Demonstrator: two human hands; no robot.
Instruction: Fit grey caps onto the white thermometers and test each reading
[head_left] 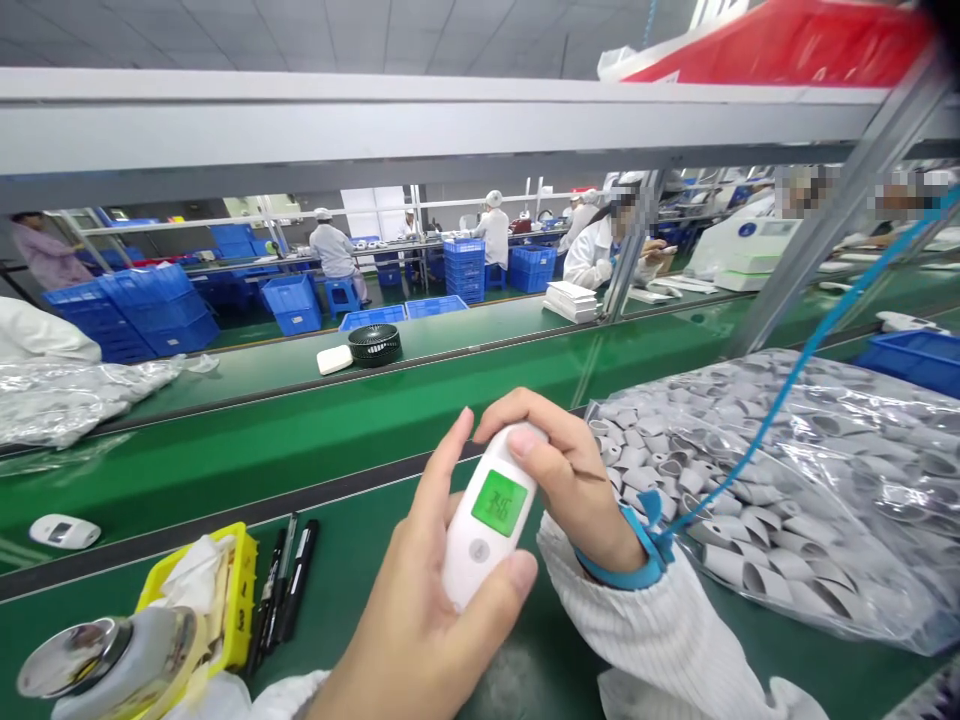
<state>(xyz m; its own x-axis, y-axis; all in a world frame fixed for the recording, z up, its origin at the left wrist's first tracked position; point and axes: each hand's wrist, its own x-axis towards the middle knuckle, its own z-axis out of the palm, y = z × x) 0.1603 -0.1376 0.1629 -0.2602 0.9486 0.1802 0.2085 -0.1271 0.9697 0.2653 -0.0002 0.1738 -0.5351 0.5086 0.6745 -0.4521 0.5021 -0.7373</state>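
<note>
A white infrared thermometer [480,550] is held up over the green bench, its small screen lit green with dark digits that I cannot read surely. My left hand [427,600] wraps its lower body, thumb along the right side and index finger stretched up the left. Around the top end curls my right hand [562,465], with the thumb pressed on the upper face. A blue wrist strap [626,560] with a blue cord circles my right wrist. Both hands are closed on the same thermometer.
A clear bag of grey-white plastic shells [750,500] lies at right. At left are a yellow basket [244,590], a metal-topped bottle [112,660] and black markers [296,580]. Another thermometer [65,532] lies on the green conveyor [300,440]. Co-workers sit beyond.
</note>
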